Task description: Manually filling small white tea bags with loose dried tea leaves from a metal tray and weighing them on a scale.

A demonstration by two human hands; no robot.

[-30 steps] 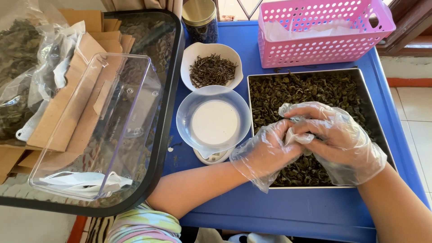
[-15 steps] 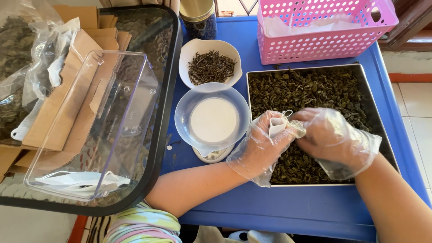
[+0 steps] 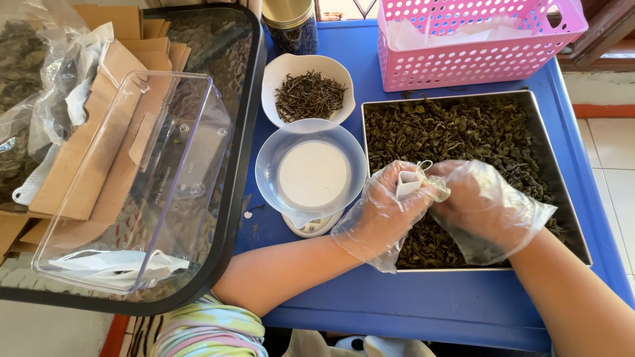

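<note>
A: What do the gloved hands hold?
B: A small white filter bag (image 3: 411,183), mouth up, thin and crumpled, pinched in the left hand (image 3: 382,213); the right hand (image 3: 486,208) closes on its edge.
A: Location?
B: Above the metal tray (image 3: 559,192) of dark dried leaves (image 3: 450,132).

Pink basket (image 3: 476,59), blue table (image 3: 423,297), dark green dried leaves (image 3: 456,132), white bowl (image 3: 281,73), pastel striped sleeve (image 3: 211,327).

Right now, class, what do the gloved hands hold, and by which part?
A small white bag, pinched at its open top by the left hand and the right hand, above the tray.
</note>
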